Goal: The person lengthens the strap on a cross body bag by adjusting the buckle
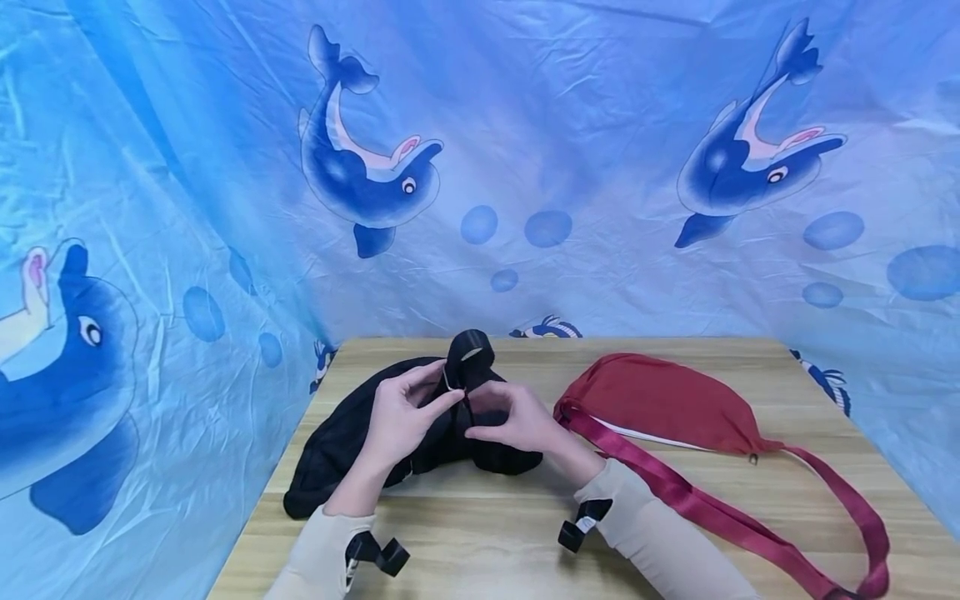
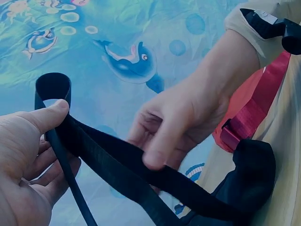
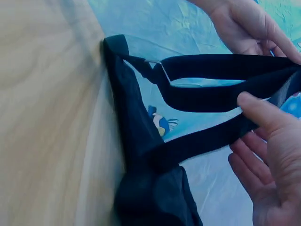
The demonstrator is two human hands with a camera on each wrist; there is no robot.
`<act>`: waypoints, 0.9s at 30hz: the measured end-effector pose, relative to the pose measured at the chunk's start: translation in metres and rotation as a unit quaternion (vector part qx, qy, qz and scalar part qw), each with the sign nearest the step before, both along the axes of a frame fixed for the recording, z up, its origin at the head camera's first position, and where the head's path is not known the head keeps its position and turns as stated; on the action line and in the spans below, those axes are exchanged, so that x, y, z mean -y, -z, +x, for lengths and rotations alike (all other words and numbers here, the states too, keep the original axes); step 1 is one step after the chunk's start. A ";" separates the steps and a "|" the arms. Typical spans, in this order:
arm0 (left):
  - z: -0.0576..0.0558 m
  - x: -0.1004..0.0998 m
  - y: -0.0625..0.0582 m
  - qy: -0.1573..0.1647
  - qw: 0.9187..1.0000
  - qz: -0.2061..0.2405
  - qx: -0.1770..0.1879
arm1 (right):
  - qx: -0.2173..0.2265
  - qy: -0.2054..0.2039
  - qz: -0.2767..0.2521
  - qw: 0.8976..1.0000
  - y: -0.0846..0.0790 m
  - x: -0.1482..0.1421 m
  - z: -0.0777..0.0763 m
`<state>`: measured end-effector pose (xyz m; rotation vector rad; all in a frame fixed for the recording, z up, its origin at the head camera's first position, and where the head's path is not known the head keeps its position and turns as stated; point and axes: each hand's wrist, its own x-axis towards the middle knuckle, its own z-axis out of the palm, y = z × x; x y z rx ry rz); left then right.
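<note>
A black waist bag (image 1: 337, 437) lies on the table, its black strap (image 1: 471, 346) lifted above it in a loop. My left hand (image 1: 401, 417) pinches the strap between thumb and fingers near the loop; in the left wrist view the loop stands above the thumb (image 2: 54, 113). Just to the right, my right hand (image 1: 525, 421) holds another stretch of strap, the thumb (image 3: 263, 110) pressing it against the fingers in the right wrist view. Several runs of strap (image 3: 207, 70) stretch from the bag to the hands, one passing through a thin pale-edged buckle (image 3: 164, 73).
A red waist bag (image 1: 660, 404) lies on the right of the wooden table (image 1: 480, 533). Its dark red strap (image 1: 757, 533) curves toward the front right edge. A blue curtain (image 1: 622, 167) printed with dolphins hangs behind and to the sides.
</note>
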<state>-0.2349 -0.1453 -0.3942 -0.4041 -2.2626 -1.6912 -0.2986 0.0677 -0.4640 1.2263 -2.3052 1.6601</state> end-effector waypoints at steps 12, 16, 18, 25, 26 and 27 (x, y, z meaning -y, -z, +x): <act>0.002 -0.002 -0.001 0.002 1.000 -0.005 0.005 | -0.019 -0.004 -0.005 1.000 -0.004 -0.002 0.004; 0.002 -0.003 0.000 0.022 1.000 -0.007 0.010 | -0.003 -0.017 -0.022 1.000 -0.004 0.001 0.006; 0.002 -0.003 0.001 0.035 0.999 -0.013 0.014 | 0.006 -0.021 -0.041 0.999 -0.004 0.003 0.006; 0.003 -0.001 -0.002 0.009 1.000 -0.007 0.006 | -0.017 -0.010 -0.025 1.000 0.006 0.000 0.008; 0.003 -0.001 -0.002 0.005 1.000 -0.004 0.005 | -0.017 -0.013 -0.023 1.000 0.007 0.000 0.008; 0.003 -0.001 -0.003 0.004 1.000 -0.002 0.005 | -0.019 -0.016 -0.023 0.999 0.006 0.001 0.008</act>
